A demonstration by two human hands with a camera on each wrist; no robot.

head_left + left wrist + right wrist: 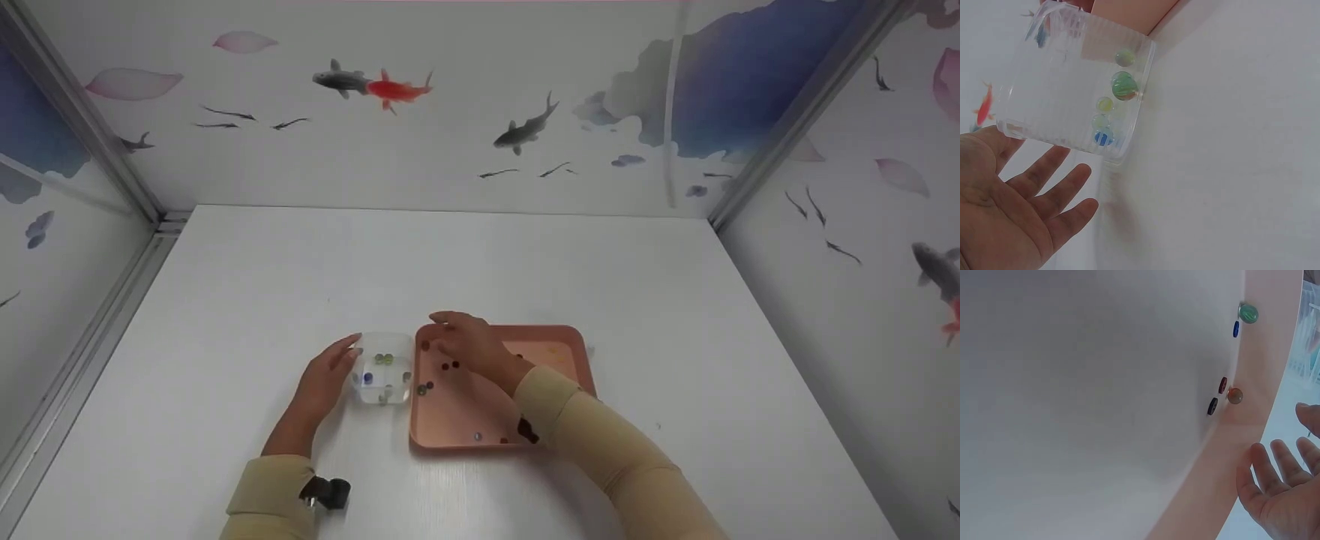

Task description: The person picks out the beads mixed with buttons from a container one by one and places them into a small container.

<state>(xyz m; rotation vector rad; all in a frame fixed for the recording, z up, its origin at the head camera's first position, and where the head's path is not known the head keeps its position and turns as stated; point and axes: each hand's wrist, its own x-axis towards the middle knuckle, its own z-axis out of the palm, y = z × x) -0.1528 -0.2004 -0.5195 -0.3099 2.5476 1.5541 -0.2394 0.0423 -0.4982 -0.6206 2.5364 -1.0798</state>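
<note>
A clear plastic tub [384, 342] stands just left of a pink tray [480, 448]. Several glass marbles lie in the tub, among them a large green marble [1124, 86] and a blue-striped marble [1104, 136]. My left hand [324, 379] touches the tub's left side, its fingers spread and relaxed. Over the tray's far left corner hovers my right hand [471, 343], fingers loosely bent, with nothing visible in it. Near it in the tray, the right wrist view shows a green marble [1248, 313], an amber marble [1235, 395], a red button [1222, 385] and a dark button [1213, 406].
Other small pieces are scattered in the tray, including a pale marble [478, 436] near its front rim. The white table [465, 262] is bounded by a patterned back wall [450, 150] and side walls.
</note>
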